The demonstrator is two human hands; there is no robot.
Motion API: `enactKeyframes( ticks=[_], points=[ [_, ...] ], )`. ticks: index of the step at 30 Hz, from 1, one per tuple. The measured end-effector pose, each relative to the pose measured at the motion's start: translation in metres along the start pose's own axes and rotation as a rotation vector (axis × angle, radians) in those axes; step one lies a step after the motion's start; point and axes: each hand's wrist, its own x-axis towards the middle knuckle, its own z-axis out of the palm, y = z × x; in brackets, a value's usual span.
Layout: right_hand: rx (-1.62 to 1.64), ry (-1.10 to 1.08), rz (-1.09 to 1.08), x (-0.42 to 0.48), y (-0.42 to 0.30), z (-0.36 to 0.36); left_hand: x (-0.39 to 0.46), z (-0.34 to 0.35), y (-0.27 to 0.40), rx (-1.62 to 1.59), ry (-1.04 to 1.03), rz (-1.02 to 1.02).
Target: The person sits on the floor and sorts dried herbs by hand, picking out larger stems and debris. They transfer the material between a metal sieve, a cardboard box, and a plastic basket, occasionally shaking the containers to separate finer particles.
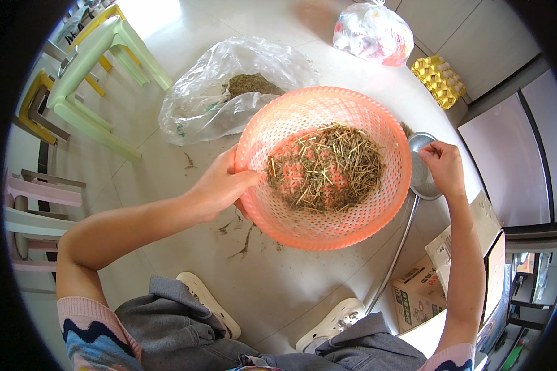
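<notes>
My left hand grips the left rim of an orange perforated plastic basket, thumb inside and fingers beneath. The basket is held above the floor, tilted towards me. Chopped dry plant stems and dark crumbled bits lie in it, thickest on the right, with the orange bottom showing through on the left. My right hand is to the right of the basket, apart from it, fingertips drawn together; whether a small bit is pinched there I cannot tell. Below that hand lies a round metal mesh strainer with a long handle.
Beyond the basket an open clear plastic bag holds dark dried plant matter. Plant scraps litter the tiled floor. A green plastic stool stands left, a tied full bag and yellow egg trays far right, cardboard boxes near right.
</notes>
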Motion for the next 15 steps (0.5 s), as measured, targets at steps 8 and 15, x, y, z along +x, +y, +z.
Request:
enactKeyframes(
  ticks=[8, 15],
  points=[
    [0.224, 0.061, -0.017, 0.000, -0.035, 0.002, 0.006, -0.005, -0.004, -0.015, -0.022, 0.034],
    [0.134, -0.248, -0.244, -0.030, -0.059, 0.031, 0.006, -0.008, -0.007, -0.015, -0.038, 0.020]
  ],
)
